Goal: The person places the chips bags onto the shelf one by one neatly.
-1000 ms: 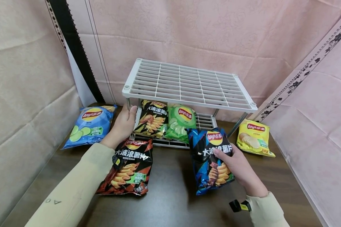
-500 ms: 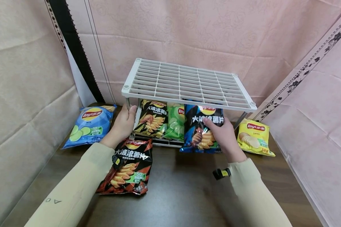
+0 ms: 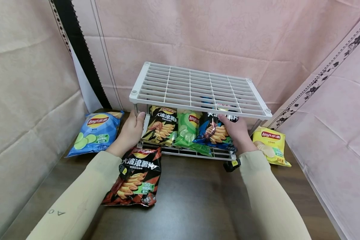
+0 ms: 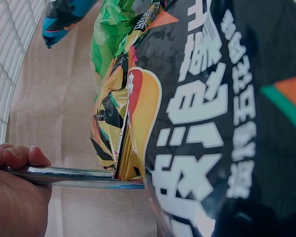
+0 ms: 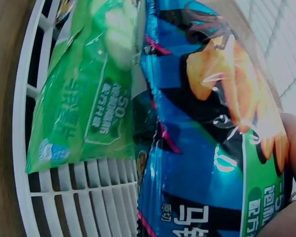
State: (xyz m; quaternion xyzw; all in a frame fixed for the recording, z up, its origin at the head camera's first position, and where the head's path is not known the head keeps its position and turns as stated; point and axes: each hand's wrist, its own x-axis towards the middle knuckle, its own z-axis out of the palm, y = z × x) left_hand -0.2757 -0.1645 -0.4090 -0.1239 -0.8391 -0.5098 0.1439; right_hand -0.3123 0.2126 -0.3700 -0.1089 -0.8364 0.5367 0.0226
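My right hand grips the right side of a blue-and-black chip bag, thumb on its front, under the top shelf of a white rack. That bag stands beside a green bag, whose lower edge slants over the lower shelf. Left of the green one is a yellow-and-black bag. My left hand holds the rack's front left post; in the left wrist view its fingers curl round the metal post. In the right wrist view the blue bag overlaps the green bag.
A red-and-black bag lies on the table below my left wrist. Another blue bag lies left of the rack, and a yellow bag lies to its right. Pink cloth hangs behind and at the sides.
My right hand has carried the blue-and-black bag up, left and back under the top shelf. The green bag's lower end has shifted right. My left hand stays on the post.
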